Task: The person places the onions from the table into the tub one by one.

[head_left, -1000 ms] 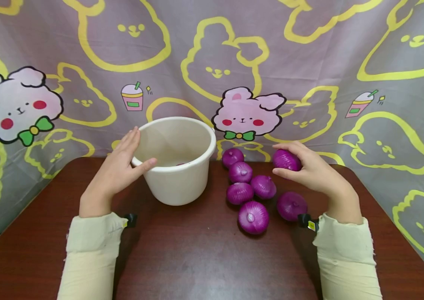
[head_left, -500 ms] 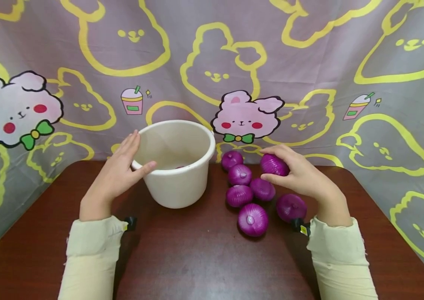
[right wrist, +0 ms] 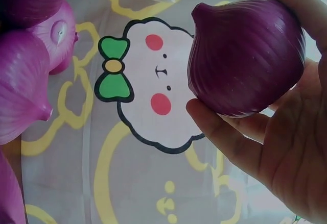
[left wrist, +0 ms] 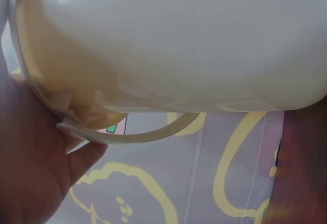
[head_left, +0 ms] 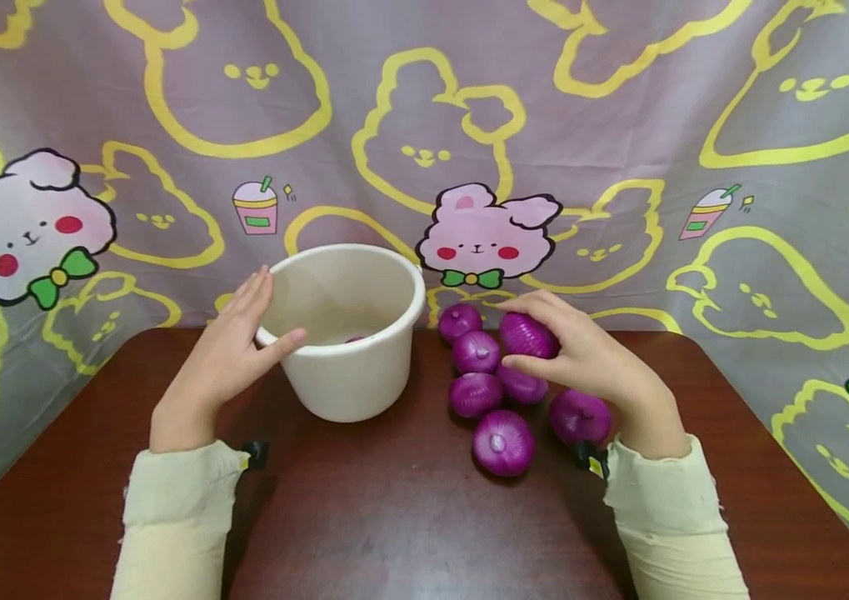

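Glossy, ribbed, round purple onion held between wide-curved fingers of the right hand; left hand, fingers straight, touches a round white plastic bucket.

You have open air above the bucket: its mouth faces up, and your left hand occupies the left side of the rim. Low down, loose onions crowd the bench to the bucket's right and block a sideways path for your right hand and the onion it carries. Over their tops you can pass leftward, up to the raised rim. A strip of bench separates bucket and onions. The cloth closes the back; the front offers wide room.
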`<state>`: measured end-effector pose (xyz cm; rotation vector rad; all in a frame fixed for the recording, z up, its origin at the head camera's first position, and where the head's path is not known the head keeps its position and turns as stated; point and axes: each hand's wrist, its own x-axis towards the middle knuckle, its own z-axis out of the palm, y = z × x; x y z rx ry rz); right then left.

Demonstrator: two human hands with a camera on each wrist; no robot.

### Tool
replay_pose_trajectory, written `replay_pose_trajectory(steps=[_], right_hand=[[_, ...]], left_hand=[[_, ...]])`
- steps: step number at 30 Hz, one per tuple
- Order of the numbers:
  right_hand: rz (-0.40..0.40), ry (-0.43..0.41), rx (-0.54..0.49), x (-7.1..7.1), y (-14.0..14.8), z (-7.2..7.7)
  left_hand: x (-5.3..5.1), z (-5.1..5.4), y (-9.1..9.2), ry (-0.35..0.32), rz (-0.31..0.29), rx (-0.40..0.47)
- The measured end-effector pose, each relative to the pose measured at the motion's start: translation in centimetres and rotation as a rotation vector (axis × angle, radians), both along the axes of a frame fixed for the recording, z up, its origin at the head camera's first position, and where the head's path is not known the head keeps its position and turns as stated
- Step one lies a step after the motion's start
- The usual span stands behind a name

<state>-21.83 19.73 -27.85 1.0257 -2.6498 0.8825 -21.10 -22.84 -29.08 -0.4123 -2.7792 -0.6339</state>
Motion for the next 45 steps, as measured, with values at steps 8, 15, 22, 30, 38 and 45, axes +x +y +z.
replay_pose_trajectory(steps=[8,15,22,30,38,45], right_hand=[[0.025,0.022,0.013,0.1,-0.8,0.1],[0.063,0.02,0.009,0.1,-1.8,0.0],[0.103,0.017,-0.008,0.0,-2.9,0.1],[0.1,0.014,-0.017,-0.1,-4.5,0.5],[0.187,0.091,-0.085,-0.6,-6.3,1.1],[0.217,0.086,-0.117,-0.4,-7.3,1.9]], left_hand=[[0.0,-0.3,-0.1,0.006,-0.005,0.008],[0.0,-0.2,-0.1,-0.001,0.002,-0.003],[-0.1,-0.1,-0.1,0.007,-0.008,0.0],[-0.2,-0.2,-0.2,0.015,-0.014,0.009],[0.0,0.0,-0.3,0.007,-0.001,0.008],[-0.2,-0.1,-0.1,0.013,-0.01,0.006]])
